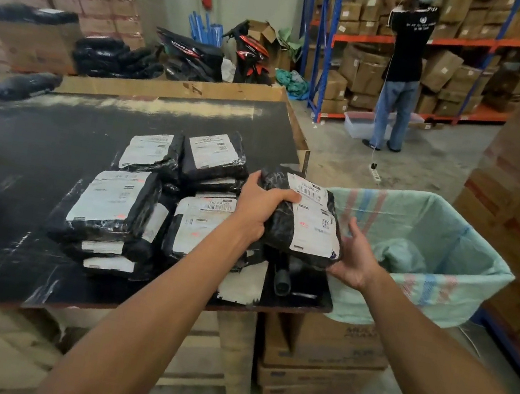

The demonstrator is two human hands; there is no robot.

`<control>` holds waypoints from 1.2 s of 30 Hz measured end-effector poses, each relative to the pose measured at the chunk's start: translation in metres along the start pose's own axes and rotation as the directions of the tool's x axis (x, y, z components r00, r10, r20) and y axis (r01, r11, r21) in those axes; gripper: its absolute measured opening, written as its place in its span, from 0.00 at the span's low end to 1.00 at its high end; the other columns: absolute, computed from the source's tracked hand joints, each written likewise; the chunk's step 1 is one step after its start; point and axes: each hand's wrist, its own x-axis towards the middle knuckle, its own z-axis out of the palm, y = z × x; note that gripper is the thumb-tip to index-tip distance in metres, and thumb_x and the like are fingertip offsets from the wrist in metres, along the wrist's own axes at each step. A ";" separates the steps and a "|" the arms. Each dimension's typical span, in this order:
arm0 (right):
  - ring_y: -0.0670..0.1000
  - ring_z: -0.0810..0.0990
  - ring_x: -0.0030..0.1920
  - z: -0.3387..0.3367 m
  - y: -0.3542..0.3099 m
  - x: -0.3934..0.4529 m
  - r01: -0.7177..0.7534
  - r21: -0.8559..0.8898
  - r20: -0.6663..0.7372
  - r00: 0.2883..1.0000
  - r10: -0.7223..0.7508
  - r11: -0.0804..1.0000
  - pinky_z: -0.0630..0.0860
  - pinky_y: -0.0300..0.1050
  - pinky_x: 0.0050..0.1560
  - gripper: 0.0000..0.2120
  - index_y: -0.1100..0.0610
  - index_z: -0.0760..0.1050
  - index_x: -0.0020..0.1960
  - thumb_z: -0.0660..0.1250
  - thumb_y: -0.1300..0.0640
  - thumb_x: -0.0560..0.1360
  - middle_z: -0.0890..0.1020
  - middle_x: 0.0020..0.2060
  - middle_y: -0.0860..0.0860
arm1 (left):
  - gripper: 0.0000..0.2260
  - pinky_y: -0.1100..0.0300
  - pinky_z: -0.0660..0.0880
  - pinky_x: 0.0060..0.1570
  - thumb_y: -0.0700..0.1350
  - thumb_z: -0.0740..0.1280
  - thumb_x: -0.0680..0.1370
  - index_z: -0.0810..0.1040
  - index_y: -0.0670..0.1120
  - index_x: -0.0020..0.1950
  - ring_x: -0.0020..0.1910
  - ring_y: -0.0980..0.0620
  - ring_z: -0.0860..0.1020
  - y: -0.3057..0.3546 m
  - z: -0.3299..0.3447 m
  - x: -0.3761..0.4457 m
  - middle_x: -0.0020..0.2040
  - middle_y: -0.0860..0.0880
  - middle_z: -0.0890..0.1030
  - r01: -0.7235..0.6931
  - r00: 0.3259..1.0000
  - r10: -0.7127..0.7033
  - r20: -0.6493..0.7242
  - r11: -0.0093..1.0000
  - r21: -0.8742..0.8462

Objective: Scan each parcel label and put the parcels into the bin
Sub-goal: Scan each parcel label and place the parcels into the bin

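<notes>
My left hand (pixel 259 205) grips a black plastic parcel (pixel 302 225) with white labels, holding it above the table's right end. Under the parcel's right edge my right hand (pixel 354 257) is spread with the palm up and touches it. Several more black parcels (pixel 154 199) with white labels lie stacked on the black table (pixel 10 187). Just right of the table stands the bin (pixel 464 288), lined with a pale green woven sack. A black scanner (pixel 282 279) lies on the table below the held parcel.
Cardboard boxes (pixel 320 357) sit under the bin. A person (pixel 401 65) stands at blue and orange shelving at the back right. Wrapped pallets rise at the right and back left. A motorbike (pixel 190 52) and black bags stand behind the table.
</notes>
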 end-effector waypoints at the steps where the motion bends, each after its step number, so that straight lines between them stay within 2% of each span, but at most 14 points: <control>1: 0.62 0.86 0.54 -0.004 -0.008 0.003 0.015 -0.004 0.005 1.000 -0.015 1.000 0.83 0.58 0.46 0.37 0.60 0.84 0.60 0.55 0.30 0.77 0.84 0.59 0.62 | 0.29 0.44 0.82 0.54 0.32 0.80 0.64 0.73 0.48 0.60 0.53 0.42 0.84 -0.006 0.014 0.005 0.54 0.44 0.84 0.000 1.000 -0.001 0.012 0.999 0.038; 5: 0.59 0.88 0.44 -0.036 -0.045 0.022 0.036 -0.110 -0.047 0.998 -0.042 0.993 0.84 0.55 0.40 0.25 0.57 0.83 0.60 0.73 0.42 0.69 0.87 0.50 0.59 | 0.24 0.46 0.82 0.56 0.39 0.78 0.71 0.73 0.45 0.64 0.53 0.43 0.84 -0.027 0.072 0.047 0.56 0.43 0.84 0.046 0.994 -0.059 0.088 0.988 0.147; 9: 0.58 0.88 0.42 -0.093 -0.091 0.052 0.005 -0.158 -0.150 0.988 -0.029 0.987 0.84 0.54 0.39 0.18 0.58 0.85 0.53 0.72 0.46 0.72 0.88 0.48 0.59 | 0.23 0.46 0.77 0.65 0.53 0.68 0.79 0.74 0.45 0.71 0.61 0.43 0.81 -0.043 0.124 0.107 0.63 0.44 0.82 0.103 0.983 -0.149 0.112 0.935 0.341; 12: 0.55 0.88 0.38 -0.136 -0.123 0.078 -0.091 -0.256 -0.265 0.964 0.020 0.962 0.84 0.50 0.33 0.14 0.59 0.85 0.49 0.69 0.48 0.77 0.88 0.43 0.58 | 0.21 0.47 0.75 0.65 0.53 0.64 0.81 0.75 0.44 0.71 0.65 0.40 0.77 -0.075 0.140 0.150 0.67 0.42 0.79 -0.038 0.999 0.028 0.026 0.718 0.695; 14: 0.53 0.88 0.35 -0.159 -0.134 0.097 -0.179 -0.350 -0.331 0.942 0.057 0.919 0.84 0.50 0.33 0.12 0.59 0.83 0.48 0.69 0.50 0.79 0.88 0.41 0.58 | 0.20 0.45 0.74 0.64 0.51 0.63 0.82 0.74 0.43 0.71 0.66 0.39 0.76 -0.097 0.142 0.170 0.67 0.40 0.78 -0.087 0.994 0.103 0.032 0.586 0.806; 17: 0.54 0.86 0.31 -0.187 -0.136 0.137 -0.361 -0.484 -0.410 0.898 0.158 0.797 0.83 0.49 0.33 0.10 0.60 0.80 0.50 0.66 0.53 0.81 0.88 0.38 0.57 | 0.26 0.45 0.64 0.74 0.50 0.60 0.83 0.62 0.43 0.79 0.75 0.40 0.67 -0.121 0.140 0.198 0.77 0.41 0.67 -0.133 0.983 0.168 0.070 0.396 0.909; 18: 0.56 0.86 0.34 -0.193 -0.132 0.149 -0.418 -0.529 -0.436 0.881 0.186 0.739 0.83 0.50 0.37 0.11 0.62 0.79 0.54 0.66 0.54 0.81 0.87 0.39 0.58 | 0.27 0.45 0.59 0.77 0.49 0.60 0.84 0.59 0.42 0.81 0.78 0.41 0.63 -0.127 0.138 0.204 0.79 0.41 0.63 -0.138 0.982 0.172 0.084 0.332 0.933; 20: 0.61 0.83 0.46 -0.205 -0.119 0.168 -0.490 -0.620 -0.482 0.854 0.195 0.613 0.80 0.58 0.54 0.17 0.66 0.76 0.64 0.67 0.56 0.81 0.84 0.51 0.64 | 0.27 0.48 0.51 0.80 0.46 0.59 0.84 0.57 0.42 0.82 0.81 0.44 0.57 -0.135 0.134 0.212 0.81 0.43 0.60 -0.143 0.975 0.199 0.097 0.234 0.962; 23: 0.64 0.76 0.66 -0.221 -0.094 0.205 -0.571 -0.724 -0.516 0.820 0.246 0.387 0.73 0.61 0.67 0.28 0.69 0.66 0.74 0.68 0.54 0.81 0.73 0.71 0.64 | 0.26 0.51 0.50 0.80 0.43 0.59 0.82 0.61 0.43 0.80 0.81 0.47 0.58 -0.145 0.137 0.226 0.80 0.45 0.64 -0.103 0.962 0.269 0.042 0.218 0.971; 25: 0.65 0.74 0.69 -0.227 -0.073 0.222 -0.590 -0.753 -0.515 0.804 0.297 0.290 0.71 0.62 0.69 0.28 0.67 0.64 0.76 0.66 0.53 0.82 0.70 0.73 0.64 | 0.25 0.52 0.51 0.79 0.43 0.59 0.82 0.62 0.44 0.80 0.80 0.48 0.59 -0.146 0.139 0.229 0.79 0.45 0.66 -0.104 0.959 0.282 0.040 0.215 0.971; 28: 0.66 0.76 0.66 -0.229 -0.040 0.245 -0.595 -0.764 -0.495 0.789 0.364 0.250 0.73 0.65 0.67 0.26 0.64 0.67 0.74 0.67 0.54 0.81 0.74 0.70 0.64 | 0.26 0.53 0.49 0.79 0.42 0.59 0.81 0.62 0.44 0.80 0.81 0.50 0.58 -0.148 0.136 0.232 0.79 0.47 0.67 -0.077 0.959 0.285 0.012 0.216 0.973; 32: 0.65 0.80 0.60 -0.237 -0.009 0.261 -0.654 -0.628 -0.463 0.750 0.472 0.423 0.76 0.60 0.62 0.20 0.65 0.72 0.69 0.66 0.56 0.82 0.79 0.63 0.64 | 0.27 0.55 0.49 0.78 0.41 0.61 0.79 0.64 0.44 0.79 0.80 0.50 0.60 -0.152 0.133 0.233 0.78 0.48 0.69 -0.075 0.953 0.303 -0.004 0.249 0.966; 34: 0.61 0.80 0.46 -0.240 0.000 0.259 -0.682 -0.613 -0.486 0.724 0.490 0.399 0.79 0.55 0.51 0.15 0.63 0.75 0.60 0.62 0.51 0.84 0.81 0.50 0.62 | 0.27 0.56 0.49 0.78 0.41 0.62 0.78 0.65 0.44 0.79 0.80 0.50 0.60 -0.153 0.135 0.233 0.78 0.48 0.68 -0.082 0.950 0.312 0.001 0.245 0.966; 36: 0.57 0.76 0.35 -0.242 0.006 0.256 -0.710 -0.624 -0.532 0.691 0.488 0.325 0.76 0.49 0.37 0.18 0.62 0.75 0.47 0.58 0.49 0.85 0.78 0.39 0.59 | 0.27 0.55 0.50 0.79 0.42 0.62 0.79 0.65 0.45 0.79 0.80 0.51 0.60 -0.153 0.134 0.234 0.78 0.48 0.68 -0.073 0.948 0.318 -0.008 0.242 0.968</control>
